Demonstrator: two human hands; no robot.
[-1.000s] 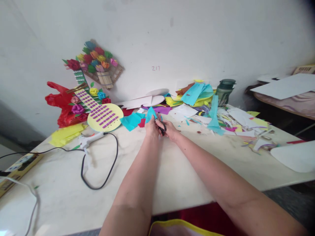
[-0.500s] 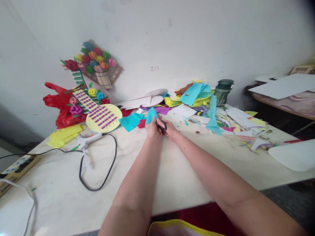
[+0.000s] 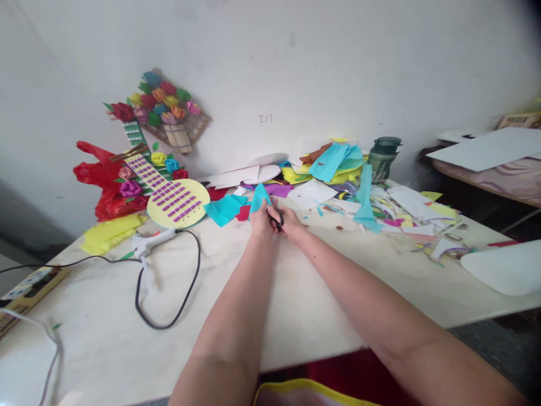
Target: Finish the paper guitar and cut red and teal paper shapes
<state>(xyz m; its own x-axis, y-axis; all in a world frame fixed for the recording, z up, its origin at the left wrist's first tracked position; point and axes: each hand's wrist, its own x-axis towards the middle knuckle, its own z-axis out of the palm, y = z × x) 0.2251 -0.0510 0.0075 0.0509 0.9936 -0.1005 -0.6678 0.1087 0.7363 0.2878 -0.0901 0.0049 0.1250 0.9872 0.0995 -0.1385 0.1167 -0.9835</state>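
Note:
In the head view, my left hand (image 3: pixel 261 219) is closed on a piece of turquoise paper (image 3: pixel 259 195) that stands up beyond the fingers. My right hand (image 3: pixel 291 221) is closed round the black handles of a pair of scissors (image 3: pixel 278 220), right against the left hand. The blades are mostly hidden by the fingers and the paper. More turquoise paper (image 3: pixel 225 210) lies on the table just left of my hands, beside a small red piece of paper (image 3: pixel 243 213).
A white glue gun (image 3: pixel 153 242) with a looped black cord lies left, before a yellow guitar-shaped craft (image 3: pixel 180 204). Paper scraps (image 3: pixel 406 208) spread to the right near a dark green bottle (image 3: pixel 384 159). A power strip (image 3: pixel 31 290) sits at the left edge.
Both hands stay in nearly the same place. The right hand and scissors have shifted very slightly against the turquoise paper, and the scissor handles look closer together.

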